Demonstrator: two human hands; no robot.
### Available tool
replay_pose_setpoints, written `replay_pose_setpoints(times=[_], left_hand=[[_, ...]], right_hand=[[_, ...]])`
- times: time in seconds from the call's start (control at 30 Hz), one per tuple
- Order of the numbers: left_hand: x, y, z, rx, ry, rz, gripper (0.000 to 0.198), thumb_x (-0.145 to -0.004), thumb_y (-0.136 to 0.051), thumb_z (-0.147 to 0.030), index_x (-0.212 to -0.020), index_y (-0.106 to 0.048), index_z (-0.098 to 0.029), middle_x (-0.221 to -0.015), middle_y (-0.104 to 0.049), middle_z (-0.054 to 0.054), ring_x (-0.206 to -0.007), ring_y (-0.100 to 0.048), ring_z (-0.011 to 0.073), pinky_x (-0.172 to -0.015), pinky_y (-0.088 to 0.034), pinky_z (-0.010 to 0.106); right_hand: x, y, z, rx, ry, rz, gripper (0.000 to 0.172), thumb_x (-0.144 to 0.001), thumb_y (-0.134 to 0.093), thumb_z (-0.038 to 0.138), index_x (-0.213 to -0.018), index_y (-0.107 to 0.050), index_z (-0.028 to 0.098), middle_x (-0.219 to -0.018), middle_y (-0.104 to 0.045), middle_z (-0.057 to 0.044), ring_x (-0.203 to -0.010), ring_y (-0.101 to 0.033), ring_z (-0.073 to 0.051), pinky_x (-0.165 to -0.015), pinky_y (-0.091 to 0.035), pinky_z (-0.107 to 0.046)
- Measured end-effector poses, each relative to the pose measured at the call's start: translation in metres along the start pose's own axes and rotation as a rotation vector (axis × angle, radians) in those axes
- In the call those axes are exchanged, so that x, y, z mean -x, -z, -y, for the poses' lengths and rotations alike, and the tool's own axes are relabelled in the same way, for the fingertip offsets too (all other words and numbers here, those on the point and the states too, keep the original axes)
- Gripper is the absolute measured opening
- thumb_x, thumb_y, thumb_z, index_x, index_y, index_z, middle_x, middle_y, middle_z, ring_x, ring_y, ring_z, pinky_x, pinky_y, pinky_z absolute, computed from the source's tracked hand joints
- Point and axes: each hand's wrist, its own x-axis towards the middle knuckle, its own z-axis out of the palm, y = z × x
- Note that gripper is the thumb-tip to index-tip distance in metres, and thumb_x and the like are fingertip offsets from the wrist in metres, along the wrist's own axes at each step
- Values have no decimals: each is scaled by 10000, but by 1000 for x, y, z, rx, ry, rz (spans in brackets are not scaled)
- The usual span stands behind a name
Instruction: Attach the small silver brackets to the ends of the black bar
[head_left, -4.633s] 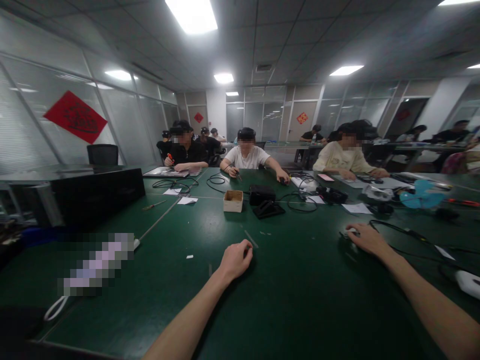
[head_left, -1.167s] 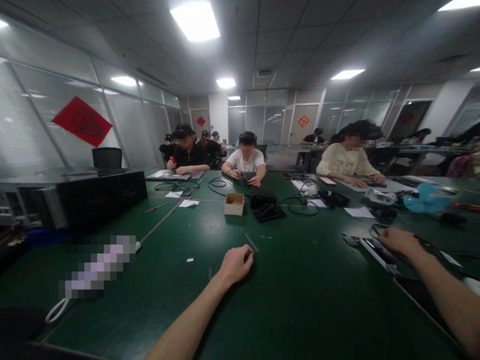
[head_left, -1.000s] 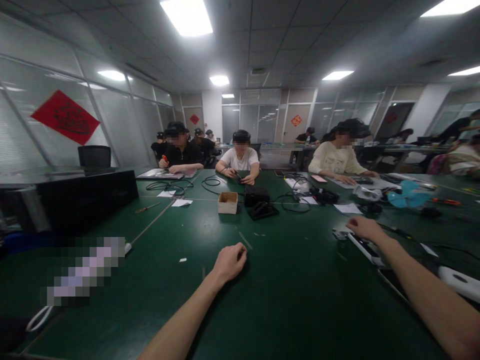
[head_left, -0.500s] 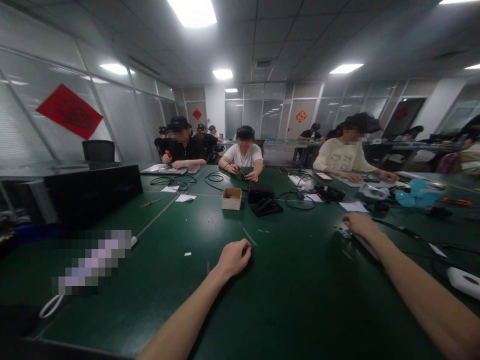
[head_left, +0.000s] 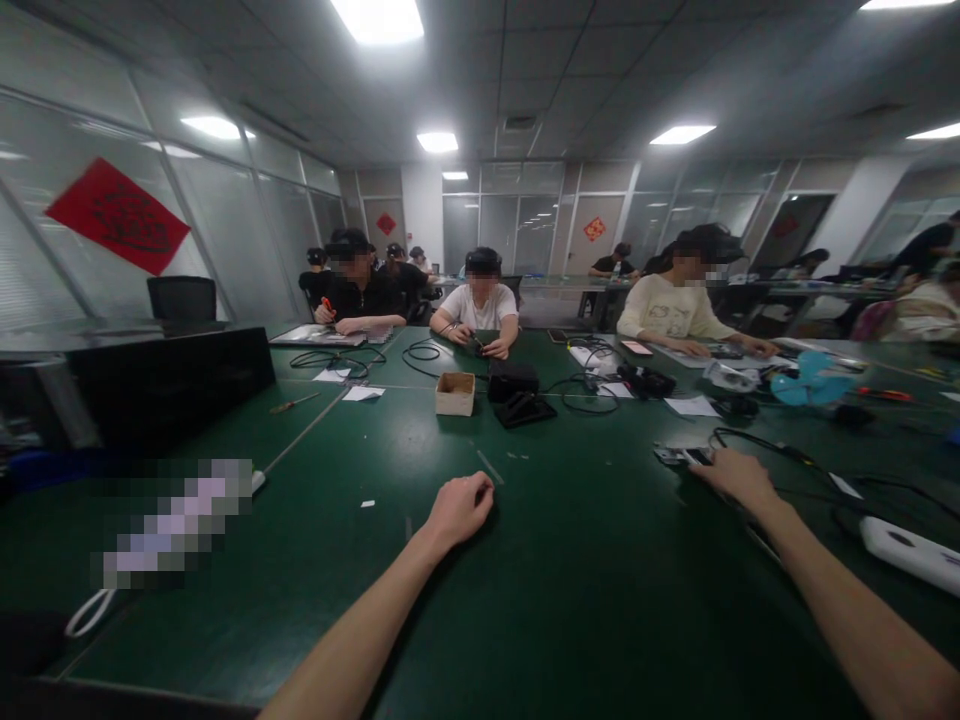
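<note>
While left hand (head_left: 461, 510) curls shut on green mat (head_left: 577, 610), right hand (head_left: 739, 478) lies fingers extended beside black cable (head_left: 757, 446).

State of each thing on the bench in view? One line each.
Left hand: curled, resting on the green mat, nothing visible in it.
Right hand: palm down, just below a black cable.
Cardboard box: open-topped, no lid on.
Screwdriver: lying on the mat, untouched.
</note>
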Motion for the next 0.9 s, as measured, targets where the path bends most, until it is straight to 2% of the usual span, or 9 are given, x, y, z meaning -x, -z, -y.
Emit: replay_pose_setpoints(times=[0.13, 0.3, 0.53, 0.77, 0.9], left_hand=[[0, -1, 2, 3, -19, -9, 173, -878, -448, -226, -917, -610, -182, -826, -679, 33, -745, -631, 170, -684, -444, 252], [0, -1, 2, 18, -27, -7, 174, -877, -447, -229, -911, -610, -182, -819, -674, 32, -735, -630, 172, -668, -448, 254], [0, -1, 3, 8, -31, -16, 181, -873, -440, -237, -895, -610, -180, -805, -673, 30, -726, -625, 170, -651, -445, 250], [0, -2, 2, -21, -35, -25, 162, -869, -456, -211, -905, -611, -181, -796, -675, 28, -703, -625, 162, -650, -435, 245], [0, -2, 2, -20, -44, -28, 166, -873, -451, -215, -897, -611, -181, -806, -676, 31, -711, -627, 165, -650, -436, 246]], right_hand=[[12, 2, 16, 178, -128, 6, 270, -780, -589, 399, -766, -620, 131, -853, -661, -188, -854, -629, -351, -658, -486, -383], [20, 2, 21, 186, -107, -18, 317, -800, -554, 445, -774, -631, 138, -821, -664, -168, -826, -640, -324, -634, -475, -351], [18, 0, 13, 201, -88, -31, 280, -791, -558, 409, -799, -627, 138, -806, -657, -158, -806, -634, -319, -598, -451, -338], [19, -10, 1, 229, 16, -209, 283, -720, -585, 375, -867, -596, 133, -886, -630, -151, -816, -606, -297, -611, -437, -327], [19, -9, 2, 224, 35, -223, 291, -711, -585, 379, -870, -588, 136, -897, -621, -139, -844, -598, -283, -623, -431, -308]])
